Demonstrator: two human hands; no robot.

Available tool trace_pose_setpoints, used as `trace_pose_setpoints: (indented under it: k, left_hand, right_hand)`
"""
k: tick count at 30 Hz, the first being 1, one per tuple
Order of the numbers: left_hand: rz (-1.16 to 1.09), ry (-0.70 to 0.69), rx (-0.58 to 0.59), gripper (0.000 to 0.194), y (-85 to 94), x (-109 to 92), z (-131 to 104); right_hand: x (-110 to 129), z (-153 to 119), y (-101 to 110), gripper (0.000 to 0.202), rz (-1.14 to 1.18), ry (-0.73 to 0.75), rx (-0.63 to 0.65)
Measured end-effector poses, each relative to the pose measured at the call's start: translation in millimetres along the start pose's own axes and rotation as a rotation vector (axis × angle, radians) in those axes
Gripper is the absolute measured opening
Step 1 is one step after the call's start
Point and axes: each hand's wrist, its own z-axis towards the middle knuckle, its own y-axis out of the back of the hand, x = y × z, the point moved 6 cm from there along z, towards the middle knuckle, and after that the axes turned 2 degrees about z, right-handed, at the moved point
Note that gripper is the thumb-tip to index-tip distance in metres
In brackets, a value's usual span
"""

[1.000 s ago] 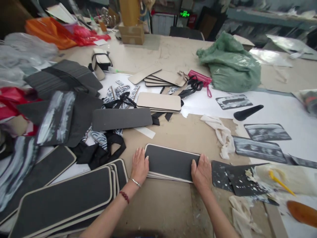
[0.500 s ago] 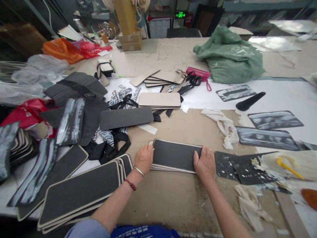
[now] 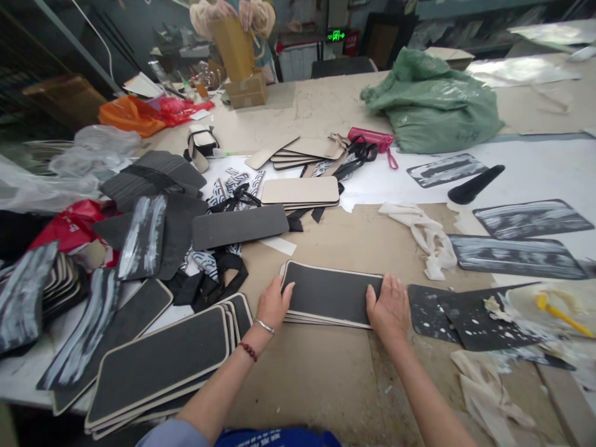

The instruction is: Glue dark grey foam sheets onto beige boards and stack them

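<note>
I had the left hand (image 3: 272, 304) and right hand (image 3: 391, 308) loosely open, pressed to opposite ends of the dark panels (image 3: 333, 293), stacked on the table (image 3: 321, 379). Edges sat slightly uneven; light, level pressure seemed wisest.

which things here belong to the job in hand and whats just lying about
Job, it seems:
- stack of pale-edged dark panels, between left hand and right hand
- probably the larger matching panels, lower left

Lying about, apparently:
- green bag
- pink pouch
- orange bag
</note>
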Motion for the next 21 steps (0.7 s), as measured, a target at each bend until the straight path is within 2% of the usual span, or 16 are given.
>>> trace_pose_setpoints:
  k: [2, 4, 7, 10, 12, 15, 18, 20, 21]
  left_hand:
    - [-0.184, 0.112, 0.165, 0.019, -3.7, 0, 10]
    - [-0.32, 0.21, 0.263, 0.016, -7.0, 1, 17]
    - [-0.381, 0.276, 0.309, 0.014, -10.1, 4, 22]
    - [-0.396, 0.293, 0.294, 0.014, -11.1, 7, 22]
    - [-0.426, 0.302, 0.29, 0.014, -11.4, 7, 22]
    - [-0.469, 0.306, 0.289, 0.015, -9.6, 5, 22]
    - [-0.488, 0.299, 0.29, 0.014, -4.2, -1, 21]
    - [-0.503, 0.312, 0.324, 0.016, -1.0, -6, 18]
    - [-0.513, 0.329, 0.353, 0.017, 0.0, -8, 16]
  right_hand:
    - [0, 0, -2, 0.058, 0.008, -0.008, 0.004]
    - [-1, 2, -2, 0.058, 0.026, -0.022, 0.006]
    - [-3, 4, 7, 0.058, 0.076, -0.029, -0.022]
    - [8, -10, 39, 0.054, 0.171, 0.039, -0.146]
    - [37, -33, 61, 0.042, 0.306, 0.223, -0.172]
    - [110, -80, 72, 0.028, 0.527, 0.621, 0.011]
    - [174, -108, 52, 0.033, 0.52, 0.776, 0.182]
    - [198, -103, 29, 0.035, 0.461, 0.749, 0.271]
    - [202, -94, 19, 0.034, 0.437, 0.712, 0.293]
